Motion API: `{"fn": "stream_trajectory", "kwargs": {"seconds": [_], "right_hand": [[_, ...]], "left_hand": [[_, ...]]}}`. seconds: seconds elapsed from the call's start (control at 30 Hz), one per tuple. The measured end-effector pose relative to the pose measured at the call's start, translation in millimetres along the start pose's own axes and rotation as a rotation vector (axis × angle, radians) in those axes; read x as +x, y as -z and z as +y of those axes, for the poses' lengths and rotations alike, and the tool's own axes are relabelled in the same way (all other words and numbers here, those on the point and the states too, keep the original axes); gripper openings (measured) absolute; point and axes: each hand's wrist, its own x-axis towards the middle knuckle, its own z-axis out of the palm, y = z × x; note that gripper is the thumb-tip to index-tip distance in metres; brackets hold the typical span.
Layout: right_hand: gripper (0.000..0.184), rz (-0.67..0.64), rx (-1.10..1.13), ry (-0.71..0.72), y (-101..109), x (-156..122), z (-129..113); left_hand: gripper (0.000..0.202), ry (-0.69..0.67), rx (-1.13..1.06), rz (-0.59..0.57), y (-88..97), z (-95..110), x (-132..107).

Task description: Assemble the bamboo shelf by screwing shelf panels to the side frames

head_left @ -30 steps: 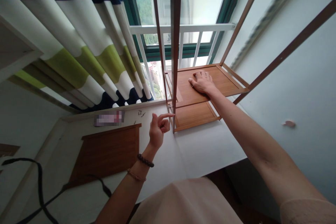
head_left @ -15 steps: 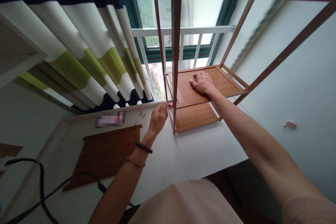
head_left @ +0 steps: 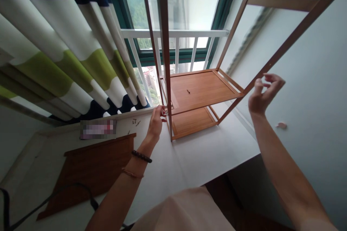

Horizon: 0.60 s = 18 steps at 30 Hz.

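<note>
A wooden shelf frame [head_left: 165, 61] stands on a white surface by the window, with an upper shelf board [head_left: 211, 86] and a lower one [head_left: 189, 121]. My left hand [head_left: 156, 117] pinches at the front post where the upper shelf's rail meets it; what the fingertips hold is too small to name. My right hand [head_left: 261, 94] hangs in the air beside the frame's right rear post, fingers curled and apart, holding nothing. A small dark screw [head_left: 188, 91] lies on the upper board.
A loose brown board [head_left: 92, 166] lies flat on the white surface [head_left: 206, 155] to the left. A few small screws [head_left: 135, 122] and a blurred packet [head_left: 98, 129] lie near the striped curtain [head_left: 67, 61]. A black cable [head_left: 67, 191] runs along the lower left.
My right hand lifted off the upper shelf board and moved right, uncovering a screw. My left hand went from a loose point to a pinch at the front post.
</note>
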Motion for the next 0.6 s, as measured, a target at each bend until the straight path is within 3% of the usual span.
{"fn": "stream_trajectory", "kwargs": {"seconds": [0.03,0.07,0.13,0.2,0.27,0.43,0.6], "right_hand": [[0.044,0.054,0.016,-0.146,-3.6,8.1,15.5],[0.049,-0.024,0.059,-0.277,-9.3,14.9,30.1],[0.056,-0.302,0.245,-0.461,-23.7,22.1,53.4],[0.063,-0.519,0.382,-0.555,-37.0,20.2,65.1],[0.073,-0.634,0.457,-0.622,-45.4,13.0,65.8],[0.092,-0.684,0.445,-0.675,-45.8,2.5,52.4],[0.099,-0.712,0.255,-0.535,-46.1,2.0,53.4]], "left_hand": [[0.043,0.007,-0.043,0.0,-2.3,-0.6,1.0],[0.046,0.016,-0.081,-0.001,-4.7,-0.8,1.6],[0.047,0.038,-0.139,-0.005,-9.8,-0.5,1.5],[0.045,0.057,-0.169,-0.002,-15.2,0.1,0.0],[0.043,0.055,-0.191,0.018,-20.5,0.4,-1.7],[0.035,0.006,-0.256,0.109,-29.9,-1.6,-2.6],[0.027,0.016,-0.312,0.158,-33.4,-5.3,-0.9]]}}
